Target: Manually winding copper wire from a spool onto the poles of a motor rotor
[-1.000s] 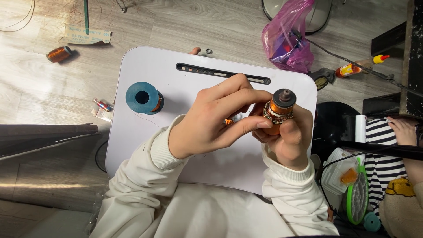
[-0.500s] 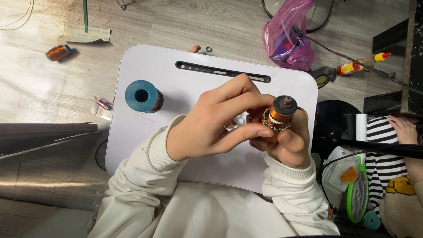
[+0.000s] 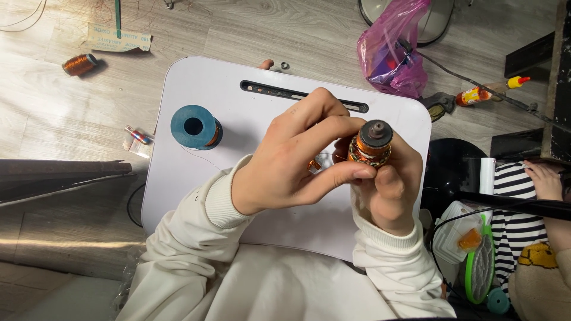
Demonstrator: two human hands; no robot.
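A small motor rotor (image 3: 370, 144) wound with copper wire stands upright in my right hand (image 3: 389, 190), which grips it from below. My left hand (image 3: 291, 157) reaches across from the left; its thumb and fingers pinch the side of the rotor's windings. Both hands hover over a white lap table (image 3: 202, 196). A thin copper wire runs from the rotor toward a blue spool of copper wire (image 3: 195, 126) that sits on the table's left part. Both my sleeves are cream white.
A slot with a few small parts (image 3: 279, 91) runs along the table's far edge. On the wooden floor lie a copper coil (image 3: 79, 63), a pink plastic bag (image 3: 392, 53) and a glue bottle (image 3: 476, 94). Another person's hand (image 3: 544, 178) and striped sleeve show at the right.
My left hand has shifted its fingers on the rotor, pressing closer to the windings. The rotor stays in my right hand at about the same place.
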